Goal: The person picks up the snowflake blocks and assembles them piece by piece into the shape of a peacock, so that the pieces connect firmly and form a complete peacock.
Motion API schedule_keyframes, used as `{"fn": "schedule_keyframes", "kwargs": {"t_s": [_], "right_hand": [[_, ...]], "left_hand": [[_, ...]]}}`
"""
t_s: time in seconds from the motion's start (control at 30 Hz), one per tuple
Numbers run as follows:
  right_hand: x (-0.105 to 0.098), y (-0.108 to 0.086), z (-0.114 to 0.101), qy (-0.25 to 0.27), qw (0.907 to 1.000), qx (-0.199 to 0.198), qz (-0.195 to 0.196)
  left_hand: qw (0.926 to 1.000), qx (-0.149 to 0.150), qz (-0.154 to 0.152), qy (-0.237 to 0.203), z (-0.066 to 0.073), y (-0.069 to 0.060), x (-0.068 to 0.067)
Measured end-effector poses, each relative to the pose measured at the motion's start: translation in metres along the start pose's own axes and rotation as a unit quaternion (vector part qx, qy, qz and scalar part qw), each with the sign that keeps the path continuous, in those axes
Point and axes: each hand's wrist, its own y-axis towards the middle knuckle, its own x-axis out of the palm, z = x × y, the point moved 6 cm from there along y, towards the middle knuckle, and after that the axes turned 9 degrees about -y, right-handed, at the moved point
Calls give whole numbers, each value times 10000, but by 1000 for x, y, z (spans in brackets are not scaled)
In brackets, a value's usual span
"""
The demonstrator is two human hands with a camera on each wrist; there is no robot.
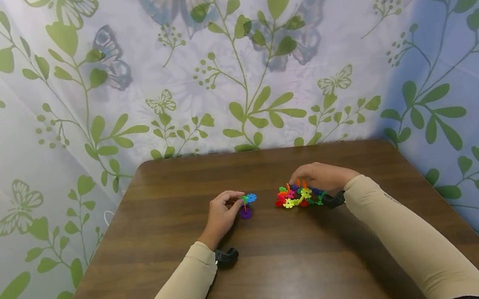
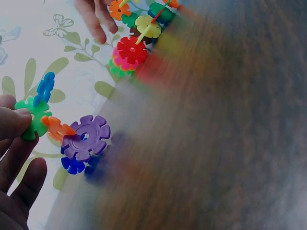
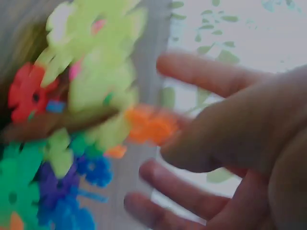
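Observation:
My left hand [image 1: 222, 213] pinches a green notched disc [image 2: 34, 117] between thumb and fingers. Joined to that disc are a light blue one [image 2: 45, 88] and an orange one [image 2: 58, 128]. A purple disc [image 2: 87, 137] hangs lower on this chain, with a dark blue disc [image 2: 73, 165] beside it. At the far side of a heap of colourful interlocking discs [image 1: 289, 203] is my right hand [image 1: 320, 176]. Its fingers are spread and fairly straight in the right wrist view. An orange disc [image 3: 151, 125] shows near the thumb tip, blurred; whether they touch is unclear.
Both hands work over a brown wooden table [image 1: 172, 188] with rounded corners. A patterned cloth [image 1: 229, 70] with leaves and butterflies hangs behind and along the sides. Black wrist devices [image 1: 226, 257] sit below each hand, the right one close to the heap.

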Motion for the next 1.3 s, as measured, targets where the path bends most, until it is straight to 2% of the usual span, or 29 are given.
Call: {"fn": "schedule_keyframes", "kwargs": {"t_s": [0.17,0.33,0.47,0.6,0.73,0.9,1.03,1.3], "right_hand": [[0,5,-8,199,9971,726,-141],[7,18,-16,-368,9917,1224,-167],[16,24,-14,-1013,9764,1892,-244],[23,24,-9,-1227,9617,2425,-360],[24,24,-7,-1172,9630,2406,-322],[23,25,-6,-1156,9704,2105,-259],[23,24,-7,-1059,9742,1970,-310],[22,21,-10,-1099,9728,2007,-365]], "left_hand": [[10000,-20,-20,-8,0,1,1],[10000,-81,3,-43,-1,1,1],[9998,-88,91,-155,-1,0,1],[9998,-160,10,-102,-2,0,2],[9998,-135,-1,-132,-2,0,3],[9994,-25,172,-304,-1,2,2],[9997,-59,99,-208,0,2,2],[10000,62,-14,-7,-1,1,1]]}}
